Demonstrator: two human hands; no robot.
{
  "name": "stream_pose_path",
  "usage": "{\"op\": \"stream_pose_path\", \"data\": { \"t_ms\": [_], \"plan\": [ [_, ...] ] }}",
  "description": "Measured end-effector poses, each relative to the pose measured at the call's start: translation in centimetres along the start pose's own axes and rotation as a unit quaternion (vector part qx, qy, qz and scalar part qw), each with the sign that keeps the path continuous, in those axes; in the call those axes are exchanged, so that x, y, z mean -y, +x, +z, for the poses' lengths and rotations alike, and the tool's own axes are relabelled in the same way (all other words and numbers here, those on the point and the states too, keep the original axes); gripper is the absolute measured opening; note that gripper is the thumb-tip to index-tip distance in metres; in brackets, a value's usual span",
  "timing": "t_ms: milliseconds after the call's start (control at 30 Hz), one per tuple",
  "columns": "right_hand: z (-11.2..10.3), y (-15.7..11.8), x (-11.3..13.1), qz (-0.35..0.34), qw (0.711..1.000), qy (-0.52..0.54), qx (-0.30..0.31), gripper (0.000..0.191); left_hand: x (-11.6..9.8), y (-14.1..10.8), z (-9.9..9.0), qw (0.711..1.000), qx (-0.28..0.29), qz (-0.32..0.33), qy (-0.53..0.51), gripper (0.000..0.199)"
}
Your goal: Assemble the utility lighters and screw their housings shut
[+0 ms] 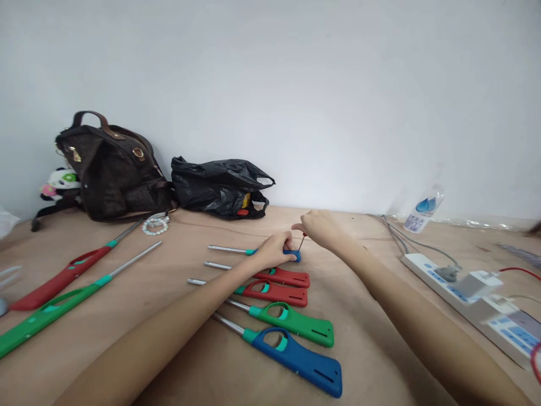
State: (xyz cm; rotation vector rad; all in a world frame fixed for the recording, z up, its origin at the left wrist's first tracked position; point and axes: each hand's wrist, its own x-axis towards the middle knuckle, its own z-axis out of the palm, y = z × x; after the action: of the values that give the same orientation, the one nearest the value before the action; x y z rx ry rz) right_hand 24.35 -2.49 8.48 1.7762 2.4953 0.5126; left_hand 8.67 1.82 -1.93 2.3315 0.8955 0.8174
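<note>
My left hand (276, 250) is closed on the farthest blue lighter (298, 256), which lies on the table with its metal tube pointing left. A small screwdriver (301, 242) with a red handle is in the closed fingers of my right hand (316, 228). Its thin shaft slants down to the end of that lighter's handle. Nearer to me, a column of lighters lies on the table: two red ones (291, 277) (279, 294), a green one (296, 323) and another blue one (298, 361). My left forearm covers parts of their tubes.
Long red (67, 279) and green (54, 310) lighters lie at the left. A dark backpack (114, 175), a black plastic bag (211, 186) and a bead bracelet (154, 226) are behind. A bottle (424, 208) and a power strip (439, 287) stand right.
</note>
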Motion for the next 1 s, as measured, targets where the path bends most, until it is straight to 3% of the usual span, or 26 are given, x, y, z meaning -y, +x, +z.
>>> {"op": "stream_pose_path", "data": {
  "t_ms": [100,167,233,400,500,600,833,900,1000],
  "plan": [
    [0.0,-0.2,-0.6,-0.049,0.996,0.068,-0.003,0.018,0.0,0.0,0.0,1.0,0.001,-0.004,0.001,0.028],
    [-0.1,-0.3,-1.0,-0.087,0.989,0.119,0.014,0.016,0.1,0.0,0.0,1.0,0.001,-0.006,0.001,0.028],
    [-0.1,-0.2,-0.9,-0.077,0.99,0.117,0.032,0.01,0.1,0.0,0.0,1.0,0.0,-0.004,0.0,0.028],
    [0.0,-0.1,0.5,0.031,0.999,0.02,0.013,0.034,0.2,0.1,0.1,1.0,-0.003,0.005,-0.007,0.031],
    [-0.1,-0.6,0.1,-0.032,0.996,0.088,-0.012,0.014,0.3,0.1,0.2,1.0,-0.001,0.006,-0.012,0.031],
    [-0.1,-0.8,-0.6,-0.091,0.984,0.151,0.017,0.025,0.4,0.1,0.2,1.0,0.0,0.004,-0.012,0.029],
    [0.9,0.1,0.6,0.029,0.999,0.041,-0.018,0.021,0.2,0.1,0.0,1.0,0.0,0.006,-0.009,0.03],
    [1.1,0.0,0.6,0.022,0.998,0.043,-0.033,0.02,0.2,0.1,0.0,1.0,-0.002,0.005,-0.006,0.03],
    [1.1,-0.2,-0.1,-0.052,0.993,0.102,-0.036,0.022,0.2,0.1,0.1,1.0,0.0,0.001,-0.003,0.029]
  ]
}}
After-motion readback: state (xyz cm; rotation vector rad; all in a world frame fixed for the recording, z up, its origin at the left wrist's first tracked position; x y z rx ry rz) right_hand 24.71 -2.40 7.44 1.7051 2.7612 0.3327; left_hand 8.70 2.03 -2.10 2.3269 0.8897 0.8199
